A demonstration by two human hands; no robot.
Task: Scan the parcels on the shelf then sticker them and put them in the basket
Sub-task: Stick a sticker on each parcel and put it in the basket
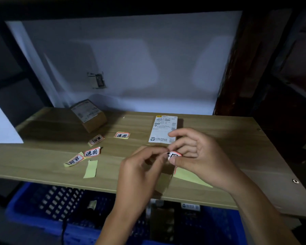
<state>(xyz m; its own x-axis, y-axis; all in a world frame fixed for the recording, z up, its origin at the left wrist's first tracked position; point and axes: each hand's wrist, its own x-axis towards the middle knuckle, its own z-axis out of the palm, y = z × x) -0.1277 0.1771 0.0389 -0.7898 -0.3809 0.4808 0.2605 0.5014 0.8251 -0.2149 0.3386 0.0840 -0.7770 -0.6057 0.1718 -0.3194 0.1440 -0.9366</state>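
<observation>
Both hands pinched one red-bordered sticker [173, 155] between them, left hand [140, 171] at its edge, right hand [196, 154] gripping it above a brown parcel [163, 137] on the wooden shelf [42, 167]. Apparently its yellow backing [189, 176] hung beneath. A blue basket [48, 214] sat below.

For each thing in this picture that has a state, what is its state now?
Sticker: pinched by both hands, being peeled from its yellow backing.
Left hand: fingers shut on the sticker.
Right hand: fingers shut on the sticker.
Near parcel: flat on the shelf, label up.
Far parcel: tilted, untouched.
Four loose stickers: on the shelf, unpeeled.
Basket: under the shelf.
</observation>
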